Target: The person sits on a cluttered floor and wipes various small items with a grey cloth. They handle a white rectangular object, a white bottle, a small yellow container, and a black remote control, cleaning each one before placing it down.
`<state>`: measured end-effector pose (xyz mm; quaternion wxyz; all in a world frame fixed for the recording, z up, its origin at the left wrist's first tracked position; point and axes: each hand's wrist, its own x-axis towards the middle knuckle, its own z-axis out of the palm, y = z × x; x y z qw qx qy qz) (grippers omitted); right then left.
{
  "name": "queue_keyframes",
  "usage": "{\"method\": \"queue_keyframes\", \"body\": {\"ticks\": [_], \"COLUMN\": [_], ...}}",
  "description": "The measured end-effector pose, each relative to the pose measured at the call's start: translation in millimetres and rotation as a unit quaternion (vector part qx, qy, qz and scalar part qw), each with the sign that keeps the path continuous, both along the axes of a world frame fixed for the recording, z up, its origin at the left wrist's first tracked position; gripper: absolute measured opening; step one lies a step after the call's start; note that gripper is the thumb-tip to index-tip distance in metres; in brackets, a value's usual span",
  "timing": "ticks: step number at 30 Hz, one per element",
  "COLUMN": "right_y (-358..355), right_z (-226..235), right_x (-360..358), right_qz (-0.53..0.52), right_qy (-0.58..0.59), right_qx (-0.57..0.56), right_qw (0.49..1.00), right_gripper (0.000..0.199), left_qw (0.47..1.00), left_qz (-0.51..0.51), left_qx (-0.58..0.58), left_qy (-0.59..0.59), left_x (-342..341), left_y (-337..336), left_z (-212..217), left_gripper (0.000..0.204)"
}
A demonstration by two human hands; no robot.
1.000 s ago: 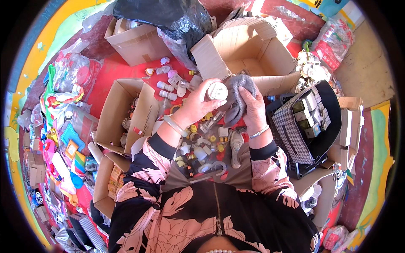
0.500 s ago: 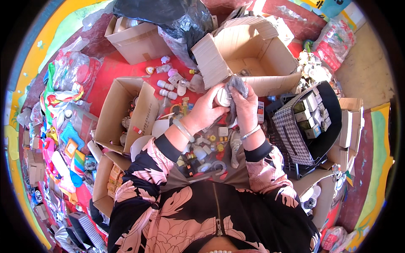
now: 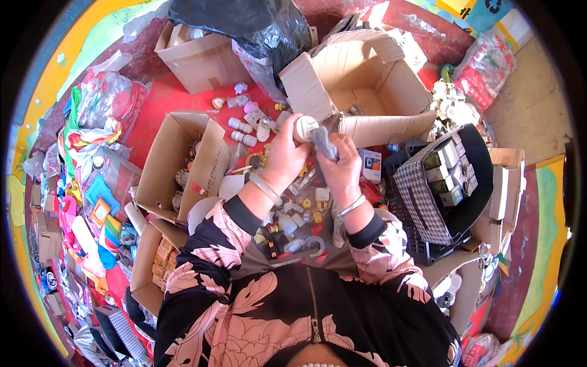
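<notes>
Head view: I see the left hand (image 3: pixel 286 153) with its fingers curled around a white round object (image 3: pixel 305 128), near the open cardboard box (image 3: pixel 385 129). The right hand (image 3: pixel 342 166) grips a grey cloth (image 3: pixel 324 144) at the object's right edge. Small loose parts (image 3: pixel 287 224) lie scattered below.

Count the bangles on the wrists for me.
2. A pale bangle is just behind the left hand, which holds a round white piece; a silver bangle is just behind the right hand, which grips a grey cloth. The sleeves could hide others.
</notes>
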<state>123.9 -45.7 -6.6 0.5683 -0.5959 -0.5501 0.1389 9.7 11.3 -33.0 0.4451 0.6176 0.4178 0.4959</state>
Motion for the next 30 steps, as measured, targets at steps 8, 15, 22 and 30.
{"method": "queue_keyframes", "body": {"ticks": [8, 15, 22, 30], "right_y": [-3, -2, 2, 8], "right_z": [30, 25, 5, 2], "right_x": [54, 46, 29, 41], "right_qz": [0.227, 0.194, 0.149, 0.065], "right_qy": [0.486, 0.485, 0.421, 0.296], "right_qx": [-0.138, -0.081, -0.103, -0.100], "right_qw": [0.833, 0.849, 0.889, 0.948], "right_gripper": [0.019, 0.020, 0.017, 0.015], "left_qw": [0.932, 0.948, 0.982, 0.968], "left_qz": [-0.233, -0.229, -0.147, -0.229], "left_qx": [-0.162, -0.057, 0.119, 0.067], "left_qy": [-0.223, -0.213, 0.002, 0.078], "left_x": [-15, -14, -6, -2], "left_y": [1, 4, 0, -22], "left_z": [34, 34, 25, 25], "left_gripper": [0.053, 0.055, 0.057, 0.053]}}
